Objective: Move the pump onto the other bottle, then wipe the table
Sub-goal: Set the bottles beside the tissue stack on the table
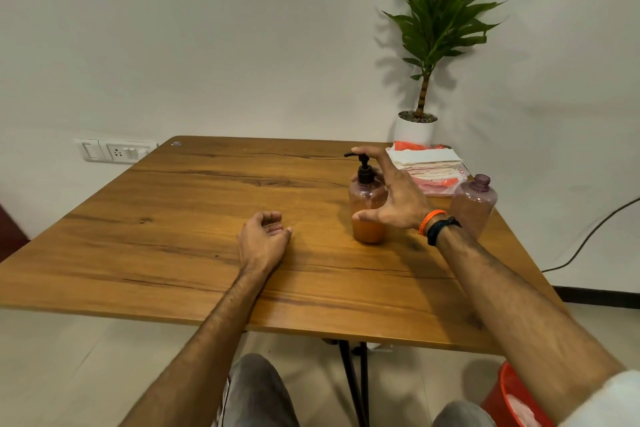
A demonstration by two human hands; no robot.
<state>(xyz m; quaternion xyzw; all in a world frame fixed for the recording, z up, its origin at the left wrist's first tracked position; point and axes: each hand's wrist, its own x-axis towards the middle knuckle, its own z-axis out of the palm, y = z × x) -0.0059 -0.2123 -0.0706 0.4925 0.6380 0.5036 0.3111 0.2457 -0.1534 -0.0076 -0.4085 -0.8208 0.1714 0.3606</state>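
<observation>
The table (173, 218) is bare on the left; the pump (363, 168) stands on its bottle (367, 215) inside the right hand's (398, 198) spread, empty fingers (367, 150). The left hand (263, 239) rests loosely curled, empty.

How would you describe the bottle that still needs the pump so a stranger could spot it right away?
Start at the potted plant behind the wooden table's far right corner, then the tissue stack before it. The empty bottle stands just right of that stack, near the table edge. Unlike the pump bottle holding orange liquid, its neck is open.
</observation>
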